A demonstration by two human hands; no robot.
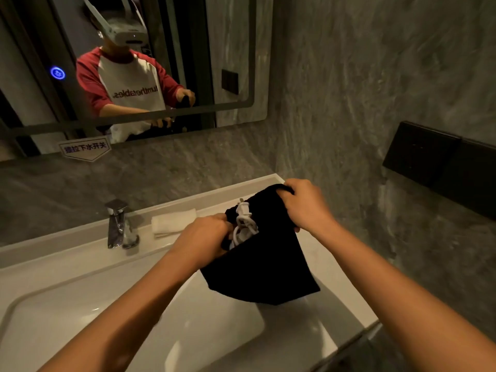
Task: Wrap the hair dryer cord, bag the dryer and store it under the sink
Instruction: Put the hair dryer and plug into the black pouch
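A black cloth bag (268, 269) hangs above the right side of the white sink counter (322, 253). Out of its open mouth sticks a white coiled cord with its plug (245, 221). The dryer's body is hidden inside the bag. My left hand (204, 237) grips the near edge of the bag's mouth. My right hand (306, 205) grips the far edge, pulled up and to the right.
A chrome tap (118, 224) stands at the back of the basin (134, 331). Beside the tap lies a folded white towel (173, 220). A mirror (241, 63) hangs above, and black wall panels (429, 159) are on the right wall.
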